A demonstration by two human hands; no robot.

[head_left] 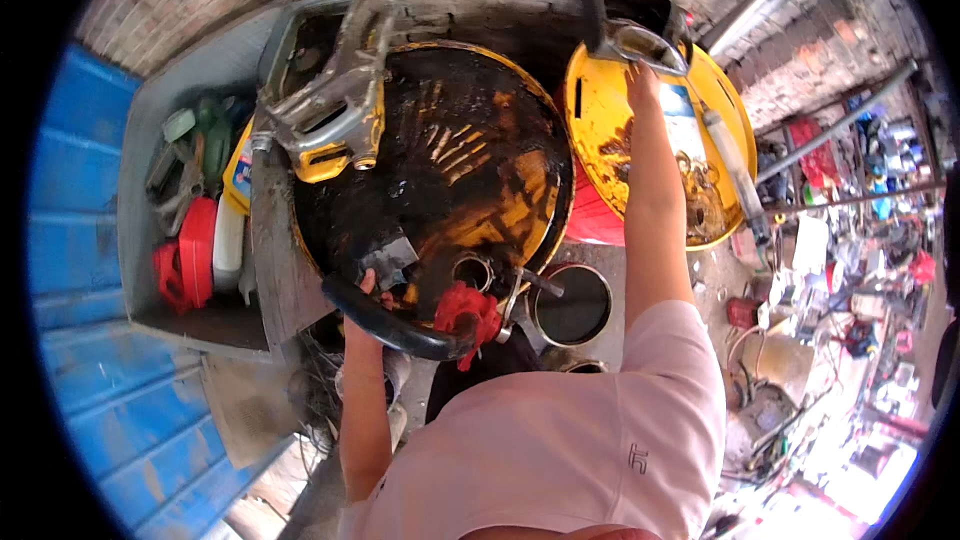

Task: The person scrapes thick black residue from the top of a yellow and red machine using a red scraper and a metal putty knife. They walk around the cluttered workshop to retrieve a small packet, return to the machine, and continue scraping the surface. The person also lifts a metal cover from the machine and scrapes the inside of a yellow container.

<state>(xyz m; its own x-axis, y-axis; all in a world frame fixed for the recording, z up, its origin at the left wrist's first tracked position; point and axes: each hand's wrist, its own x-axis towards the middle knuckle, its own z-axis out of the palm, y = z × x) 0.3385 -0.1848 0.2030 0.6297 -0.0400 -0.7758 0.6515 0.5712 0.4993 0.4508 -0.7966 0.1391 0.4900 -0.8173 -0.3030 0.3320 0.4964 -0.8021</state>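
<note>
My left hand (372,288) is at the near edge of a large drum with a black, oil-smeared top (450,140). Its fingers are closed around a small clear plastic piece (395,254), whose kind I cannot make out. A thick black hose (385,325) partly covers this hand. Beside it, a red-handled pump fitting (468,315) stands on the drum. My right arm stretches far forward over a yellow drum (600,120). There, the fingers of my right hand (642,83) extend to the near edge of a dark, cut-open jug (650,40); their contact is unclear.
A yellow-and-grey cut container (330,130) stands on the black drum's left. Further left, a grey bin (145,240) holds red, white and green bottles. A grease gun-like tube (730,155) lies on the yellow drum. A round black-filled can (570,305) sits below. Clutter fills the right.
</note>
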